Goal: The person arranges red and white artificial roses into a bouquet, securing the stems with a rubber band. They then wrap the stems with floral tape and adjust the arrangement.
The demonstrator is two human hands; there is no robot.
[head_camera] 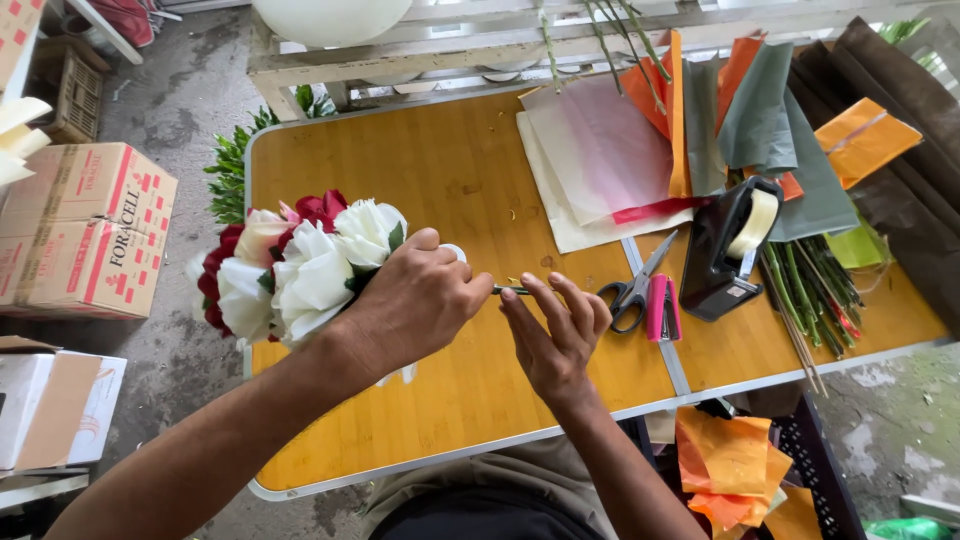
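Note:
My left hand (415,300) is closed around a bunch of white, red and pink roses (290,265), held sideways over the yellow table (440,160) with the blooms pointing left. A short green stem end (512,290) sticks out to the right of that fist. My right hand (555,335) has its fingers spread and its fingertips touch this stem end; it holds nothing that I can see. A bit of white material shows under and behind the left hand.
Right of my hands lie scissors (630,290), a pink stapler (662,308) and a black tape dispenser (735,245). Wrapping paper sheets (600,160) and loose green stems (810,280) cover the far right. Cardboard boxes (85,230) stand on the floor at the left.

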